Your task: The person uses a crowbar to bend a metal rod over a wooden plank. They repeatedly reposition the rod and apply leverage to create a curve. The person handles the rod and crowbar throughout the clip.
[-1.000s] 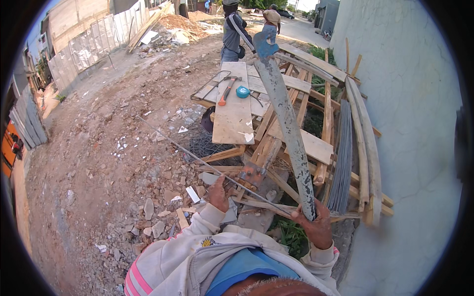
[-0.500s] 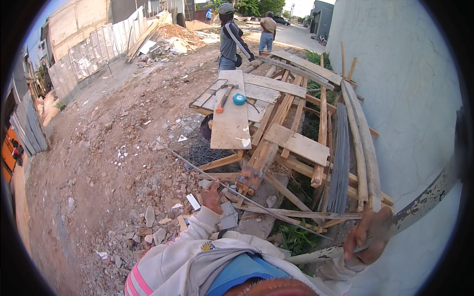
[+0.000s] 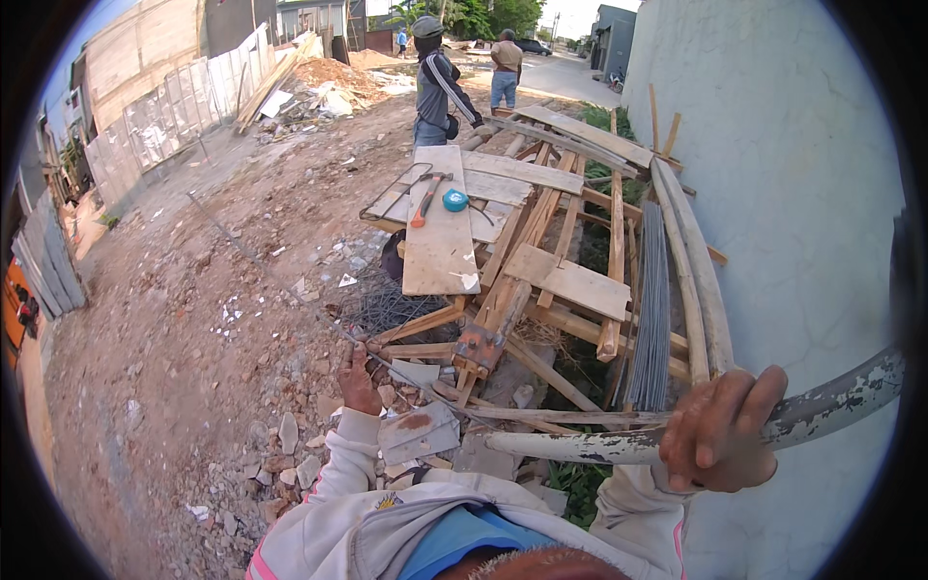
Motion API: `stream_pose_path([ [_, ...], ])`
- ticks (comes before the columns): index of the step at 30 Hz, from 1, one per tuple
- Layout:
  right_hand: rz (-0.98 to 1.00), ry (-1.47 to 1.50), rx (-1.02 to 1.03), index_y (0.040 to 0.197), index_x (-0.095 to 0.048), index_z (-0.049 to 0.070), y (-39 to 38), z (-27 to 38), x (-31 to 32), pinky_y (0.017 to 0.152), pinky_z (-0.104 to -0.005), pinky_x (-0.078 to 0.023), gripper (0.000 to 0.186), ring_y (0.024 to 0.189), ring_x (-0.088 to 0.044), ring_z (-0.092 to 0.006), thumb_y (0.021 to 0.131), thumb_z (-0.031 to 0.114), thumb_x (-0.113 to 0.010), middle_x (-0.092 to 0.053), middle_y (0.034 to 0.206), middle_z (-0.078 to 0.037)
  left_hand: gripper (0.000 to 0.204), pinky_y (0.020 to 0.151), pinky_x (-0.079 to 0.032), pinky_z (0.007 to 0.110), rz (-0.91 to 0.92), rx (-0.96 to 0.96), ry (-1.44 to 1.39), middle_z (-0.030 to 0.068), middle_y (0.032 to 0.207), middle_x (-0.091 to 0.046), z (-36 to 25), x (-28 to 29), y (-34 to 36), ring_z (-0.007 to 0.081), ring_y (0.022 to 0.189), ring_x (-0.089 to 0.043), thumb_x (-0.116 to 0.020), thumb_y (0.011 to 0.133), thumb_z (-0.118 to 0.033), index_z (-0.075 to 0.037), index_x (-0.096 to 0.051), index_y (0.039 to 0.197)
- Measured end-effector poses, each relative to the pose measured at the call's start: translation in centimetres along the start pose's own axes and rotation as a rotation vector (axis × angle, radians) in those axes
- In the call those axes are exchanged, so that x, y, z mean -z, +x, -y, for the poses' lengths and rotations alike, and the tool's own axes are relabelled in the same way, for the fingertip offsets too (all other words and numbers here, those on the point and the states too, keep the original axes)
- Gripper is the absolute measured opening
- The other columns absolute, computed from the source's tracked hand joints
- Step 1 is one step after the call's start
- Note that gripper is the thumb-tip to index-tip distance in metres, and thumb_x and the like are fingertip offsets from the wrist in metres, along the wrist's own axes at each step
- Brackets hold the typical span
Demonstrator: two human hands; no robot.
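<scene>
My left hand (image 3: 359, 385) is closed on a thin metal rod (image 3: 261, 263), which slants from the rubble at the left down toward the timber. With fingers wrapped over it, my right hand (image 3: 725, 432) grips a thick bent pipe (image 3: 839, 394) with flaking pale paint, held across in front of me beside the wall. Ahead lies a board (image 3: 440, 256) bearing a hammer (image 3: 425, 201) with an orange handle and a teal tape measure (image 3: 455, 200). Beneath that board's near end is a tangle of wire (image 3: 391, 311).
Stacked timber (image 3: 507, 304) and a bundle of thin steel rods (image 3: 650, 314) lie along the pale wall (image 3: 773, 193). Broken tiles (image 3: 420, 432) and stones cover the ground nearby. Two people, one in a cap and striped jacket (image 3: 440, 82), stand beyond the timber.
My left hand has moved left with the rod. My right hand has brought the pipe up and nearer to level, and its left end has swung farther left. The view has shifted slightly.
</scene>
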State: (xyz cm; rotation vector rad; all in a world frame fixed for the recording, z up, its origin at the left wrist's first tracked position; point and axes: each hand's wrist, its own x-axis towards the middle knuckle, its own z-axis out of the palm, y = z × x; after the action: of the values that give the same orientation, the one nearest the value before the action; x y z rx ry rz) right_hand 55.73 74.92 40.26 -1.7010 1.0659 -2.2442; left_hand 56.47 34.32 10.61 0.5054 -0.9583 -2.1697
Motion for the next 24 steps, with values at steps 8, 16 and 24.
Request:
stream_pose_path([
  [8,0.021,0.212,0.024,0.091,-0.072,-0.008,4.7,-5.1,-7.5,0.045,-0.033,-0.05,0.045,0.051,-0.061,-0.022,0.086,0.036,-0.081,-0.061,0.067,-0.016,0.028,0.067,-0.055,0.028,0.056,-0.249,0.274,-0.0012,0.084,-0.06,-6.4,2.3,-1.5,0.0098,0.073,-0.06,-0.055,0.105,-0.026,-0.005,-0.062,0.123],
  [16,0.457,0.323,0.264,0.112,-0.073,0.004,8.6,-9.4,-11.1,0.05,-0.032,-0.052,0.052,0.06,-0.063,-0.0207,0.089,0.05,-0.072,-0.061,0.081,-0.014,0.02,0.062,-0.039,0.021,0.081,-0.307,0.62,-0.004,0.079,-0.052,-9.5,9.5,-5.4,0.0049,0.069,-0.046,-0.055,0.103,-0.013,-0.001,-0.065,0.114],
  [24,0.362,0.396,0.224,0.11,-0.076,0.005,6.8,-11.0,-13.0,0.047,-0.0291,-0.048,0.054,0.058,-0.059,-0.0187,0.086,0.053,-0.075,-0.06,0.079,-0.013,0.017,0.076,-0.052,0.031,0.326,-0.237,1.006,0.0063,0.095,-0.071,-7.3,11.3,-7.9,0.0146,0.086,-0.065,-0.063,0.094,-0.003,0.002,-0.07,0.109],
])
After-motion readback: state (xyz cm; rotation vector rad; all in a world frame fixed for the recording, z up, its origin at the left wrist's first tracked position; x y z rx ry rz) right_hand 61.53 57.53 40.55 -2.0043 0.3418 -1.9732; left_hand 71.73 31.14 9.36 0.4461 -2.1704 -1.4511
